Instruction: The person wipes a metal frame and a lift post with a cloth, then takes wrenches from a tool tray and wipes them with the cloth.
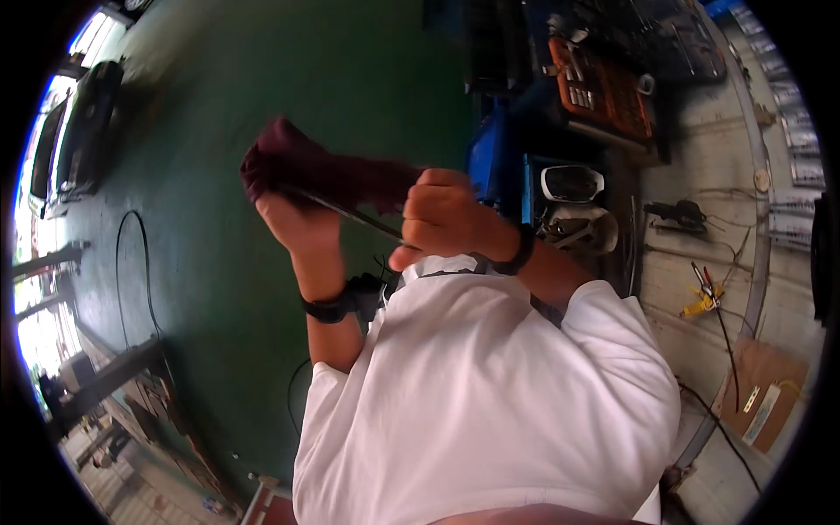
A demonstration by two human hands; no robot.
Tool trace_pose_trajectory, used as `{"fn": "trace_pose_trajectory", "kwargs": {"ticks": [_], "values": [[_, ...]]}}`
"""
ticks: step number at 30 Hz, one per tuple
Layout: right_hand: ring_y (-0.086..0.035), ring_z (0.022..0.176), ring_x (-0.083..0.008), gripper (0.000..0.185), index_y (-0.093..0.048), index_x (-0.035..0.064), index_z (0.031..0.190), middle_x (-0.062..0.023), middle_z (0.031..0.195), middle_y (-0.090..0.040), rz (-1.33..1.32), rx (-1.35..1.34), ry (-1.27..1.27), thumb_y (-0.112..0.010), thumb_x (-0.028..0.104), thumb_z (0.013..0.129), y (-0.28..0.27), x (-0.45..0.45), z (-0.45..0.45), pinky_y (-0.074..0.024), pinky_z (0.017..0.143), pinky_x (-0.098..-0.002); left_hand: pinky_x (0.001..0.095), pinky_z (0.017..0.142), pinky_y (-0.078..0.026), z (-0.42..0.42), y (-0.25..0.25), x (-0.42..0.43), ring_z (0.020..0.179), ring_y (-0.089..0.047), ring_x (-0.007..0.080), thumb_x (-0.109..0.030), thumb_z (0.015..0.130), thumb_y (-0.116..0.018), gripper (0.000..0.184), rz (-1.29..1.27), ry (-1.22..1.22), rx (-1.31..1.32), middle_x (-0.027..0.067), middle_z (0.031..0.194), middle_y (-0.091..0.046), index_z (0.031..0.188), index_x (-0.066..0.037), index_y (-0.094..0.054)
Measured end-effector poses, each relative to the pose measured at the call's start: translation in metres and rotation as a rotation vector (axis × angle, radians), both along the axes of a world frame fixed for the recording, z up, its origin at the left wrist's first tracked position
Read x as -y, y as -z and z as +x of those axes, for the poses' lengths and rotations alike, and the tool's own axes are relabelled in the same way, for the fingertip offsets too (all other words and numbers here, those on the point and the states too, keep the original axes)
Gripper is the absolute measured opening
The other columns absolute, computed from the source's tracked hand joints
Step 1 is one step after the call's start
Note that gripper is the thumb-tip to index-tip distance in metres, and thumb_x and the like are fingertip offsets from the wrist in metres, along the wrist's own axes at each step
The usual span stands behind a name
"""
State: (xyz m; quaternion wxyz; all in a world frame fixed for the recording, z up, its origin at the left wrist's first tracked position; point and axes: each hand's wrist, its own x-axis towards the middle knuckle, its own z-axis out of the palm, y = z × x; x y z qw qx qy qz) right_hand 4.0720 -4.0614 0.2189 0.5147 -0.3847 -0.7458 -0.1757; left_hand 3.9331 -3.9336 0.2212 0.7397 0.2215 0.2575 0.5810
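A dark maroon cloth (350, 178) stretches between my two hands in front of my chest. Below its lower edge runs a thin metal rod (354, 216), slanting from the cloth bunched at my left hand down to my right fist. My left hand (296, 226) is closed around the bunched cloth, and its fingers are mostly covered. My right hand (440, 214) makes a fist at the rod's other end, with the cloth's edge meeting its knuckles. The exact ends of the rod are hidden.
A green floor (210, 87) lies beneath. At right stand an orange socket-tool case (604, 92), a blue bin (486, 153) and a white-rimmed part (571, 184). A yellow-handled tool (703, 302) hangs on the wall. A cable loop (133, 214) is at left.
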Motion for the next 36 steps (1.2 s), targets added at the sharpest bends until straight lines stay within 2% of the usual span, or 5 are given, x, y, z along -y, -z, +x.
{"fn": "trace_pose_trajectory", "kwargs": {"ticks": [7, 9, 13, 22, 36], "values": [[-0.038, 0.046, -0.0116, 0.051, -0.035, 0.0150, 0.062, 0.0036, 0.055, -0.032, 0.044, -0.009, 0.177, -0.065, 0.047, 0.087, -0.006, 0.034, 0.036, -0.0323, 0.049, -0.0256, 0.0374, 0.092, -0.051, 0.020, 0.014, 0.033, 0.101, -0.060, 0.0235, -0.027, 0.100, -0.038, 0.034, 0.049, 0.533, -0.073, 0.0090, 0.104, -0.062, 0.112, -0.001, -0.057], [-0.047, 0.052, -0.0171, 0.042, -0.045, 0.0131, 0.067, -0.0007, 0.062, -0.042, -0.140, 0.122, 0.230, -0.072, 0.043, 0.079, 0.006, 0.031, 0.040, -0.0388, 0.054, -0.0280, 0.0338, 0.082, -0.051, 0.053, -0.040, 0.070, 0.092, -0.059, 0.0206, -0.028, 0.100, -0.042, 0.031, -0.218, 0.504, 0.034, 0.0081, 0.097, -0.060, 0.108, -0.001, -0.056], [-0.048, 0.060, -0.0198, 0.037, -0.046, 0.0130, 0.063, -0.0029, 0.066, -0.045, -0.306, 0.138, 0.296, -0.075, 0.033, 0.075, 0.012, 0.032, 0.030, -0.0387, 0.060, -0.0340, 0.0295, 0.071, -0.046, 0.047, 0.042, 0.040, 0.083, -0.054, 0.0156, -0.026, 0.099, -0.046, 0.026, -0.151, 0.911, 0.464, 0.0051, 0.090, -0.056, 0.106, -0.003, -0.055], [-0.047, 0.062, -0.0135, 0.033, -0.064, 0.0036, 0.099, -0.0049, 0.076, -0.059, -0.744, -0.905, 0.055, -0.064, 0.035, 0.092, 0.014, 0.034, 0.054, -0.0387, 0.056, -0.0285, 0.0222, 0.064, -0.047, 0.041, 0.026, 0.068, 0.080, -0.056, 0.0073, -0.010, 0.094, -0.056, 0.031, 0.403, 0.887, -0.638, 0.0019, 0.091, -0.060, 0.124, -0.001, -0.053], [-0.043, 0.070, -0.0067, 0.017, -0.067, 0.0064, 0.098, 0.0029, 0.080, -0.053, -0.767, -1.039, -0.012, -0.071, 0.019, 0.088, 0.011, 0.045, 0.049, -0.0367, 0.065, -0.0233, 0.0275, 0.081, -0.049, 0.041, 0.040, 0.074, 0.098, -0.060, 0.0154, 0.004, 0.087, -0.049, 0.048, 0.751, 0.898, -0.699, 0.0061, 0.109, -0.061, 0.135, -0.001, -0.047]]}}
